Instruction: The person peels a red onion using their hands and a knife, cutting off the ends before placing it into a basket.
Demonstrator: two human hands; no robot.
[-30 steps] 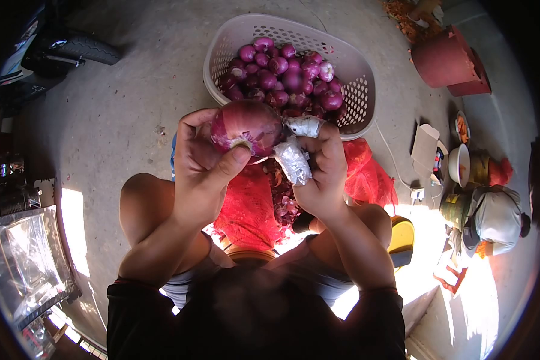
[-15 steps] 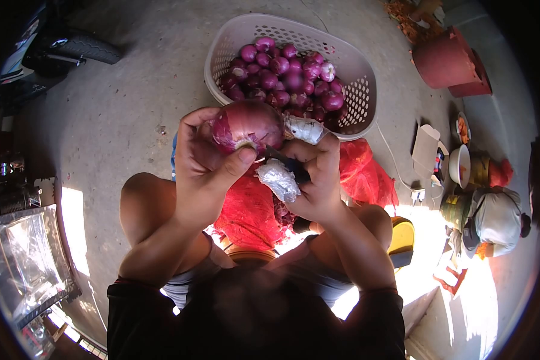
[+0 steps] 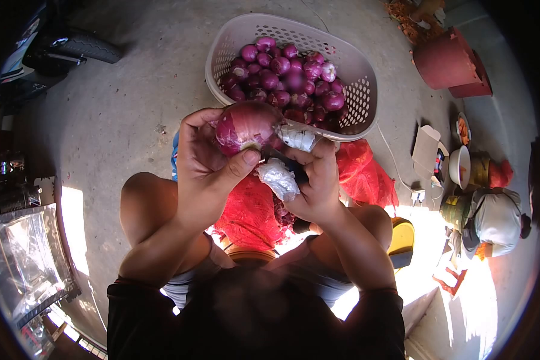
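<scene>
A large red onion (image 3: 246, 127) rests in my left hand (image 3: 201, 156), with the fingers behind it and the thumb on its lower end near a pale cut spot. My right hand (image 3: 321, 180) is closed around a small dark-handled knife (image 3: 298, 170), whose blade is mostly hidden against the onion's right side. Silvery wrapping covers the right thumb (image 3: 278, 180) and forefinger (image 3: 298, 138). Just beyond my hands stands a light plastic basket (image 3: 213, 63) of peeled red onions (image 3: 280, 81). Below them, a red mesh sack (image 3: 249, 213) lies between my legs.
More red mesh (image 3: 366, 174) lies by my right knee. To the right are a white bowl (image 3: 459, 166), an open cardboard box (image 3: 429, 144) and a yellow-and-black object (image 3: 402, 236). Red tubs (image 3: 447, 60) stand at the far right, and a motorbike wheel (image 3: 87, 48) at the far left.
The onion has turned and shifted slightly in my left hand. My right forefinger has moved a little left and down against it, and the blade shows less than before.
</scene>
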